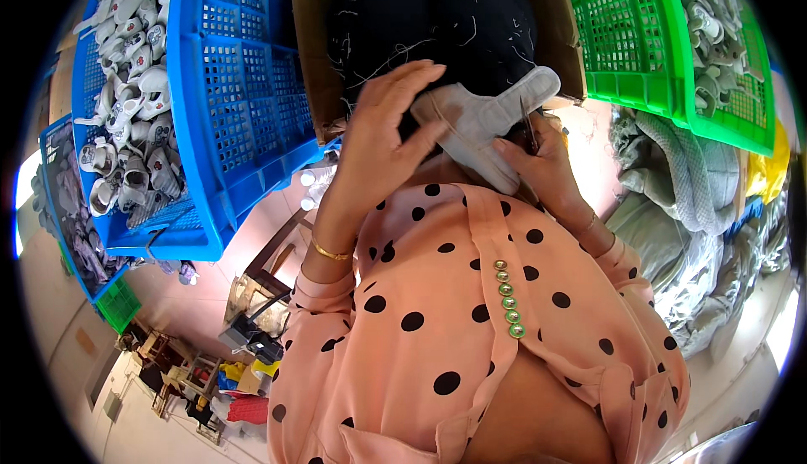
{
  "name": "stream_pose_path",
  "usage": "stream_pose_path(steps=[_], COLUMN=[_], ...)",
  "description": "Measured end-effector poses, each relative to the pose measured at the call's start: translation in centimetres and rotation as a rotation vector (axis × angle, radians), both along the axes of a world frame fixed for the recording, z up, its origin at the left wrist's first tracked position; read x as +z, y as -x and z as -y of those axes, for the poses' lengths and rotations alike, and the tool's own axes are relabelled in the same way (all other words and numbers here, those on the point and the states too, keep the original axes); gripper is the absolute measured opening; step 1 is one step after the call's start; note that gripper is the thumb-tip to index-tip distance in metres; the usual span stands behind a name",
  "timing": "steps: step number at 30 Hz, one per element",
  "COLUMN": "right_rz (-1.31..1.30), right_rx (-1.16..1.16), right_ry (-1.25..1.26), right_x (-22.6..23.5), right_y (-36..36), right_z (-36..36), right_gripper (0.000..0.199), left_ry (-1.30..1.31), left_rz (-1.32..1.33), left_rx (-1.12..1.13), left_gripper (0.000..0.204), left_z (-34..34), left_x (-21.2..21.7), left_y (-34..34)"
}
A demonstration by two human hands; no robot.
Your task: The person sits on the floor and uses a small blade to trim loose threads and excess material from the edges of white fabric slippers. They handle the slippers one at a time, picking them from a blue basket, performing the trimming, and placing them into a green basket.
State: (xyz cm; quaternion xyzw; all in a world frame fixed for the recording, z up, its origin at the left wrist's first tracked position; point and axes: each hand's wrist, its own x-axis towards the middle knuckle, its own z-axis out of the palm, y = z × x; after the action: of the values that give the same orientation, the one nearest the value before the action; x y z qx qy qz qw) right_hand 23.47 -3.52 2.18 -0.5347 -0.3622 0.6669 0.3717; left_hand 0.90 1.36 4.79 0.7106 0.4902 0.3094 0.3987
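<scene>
A pale grey fabric shoe piece (483, 119), soft and felt-like with a stitched, curved outline, lies over the person's dark-trousered lap, held between both hands. The left hand (382, 140) rests on its left end, fingers stretched long and flat across the cloth, thumb pressing the edge. The right hand (538, 157) is curled closed around small dark snips (528, 123), whose thin blades stand against the fabric near its middle. Loose white thread scraps cling to the dark trousers (420, 18).

Behind the lap stands a brown cardboard box (313, 52). To the left, a blue plastic crate (227, 86) with latticed walls holds a heap of small grey-and-white shoe uppers (126, 86). To the right, a green lattice crate (639, 35) holds more grey pieces (714, 35). Beside it lie crumpled grey-green cloth bundles (672, 203), some in clear plastic.
</scene>
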Motion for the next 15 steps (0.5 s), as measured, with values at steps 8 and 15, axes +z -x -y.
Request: stream_pose_path(steps=[8,15], right_rz=[0.337,0.689], right_rx=[0.307,0.029], right_ry=[-0.255,-0.241], right_x=[2.1,4.2], right_y=[0.8,-2.9], right_z=[1.2,-1.1], right_gripper=[0.029,0.025], left_ry=[-0.117,-0.547], left_rz=[-0.217,-0.188], left_rx=[-0.373,-0.260], left_gripper=[0.030,0.026], left_z=[-0.9,0.6], left_x=[1.1,2.8], left_y=[1.2,2.1])
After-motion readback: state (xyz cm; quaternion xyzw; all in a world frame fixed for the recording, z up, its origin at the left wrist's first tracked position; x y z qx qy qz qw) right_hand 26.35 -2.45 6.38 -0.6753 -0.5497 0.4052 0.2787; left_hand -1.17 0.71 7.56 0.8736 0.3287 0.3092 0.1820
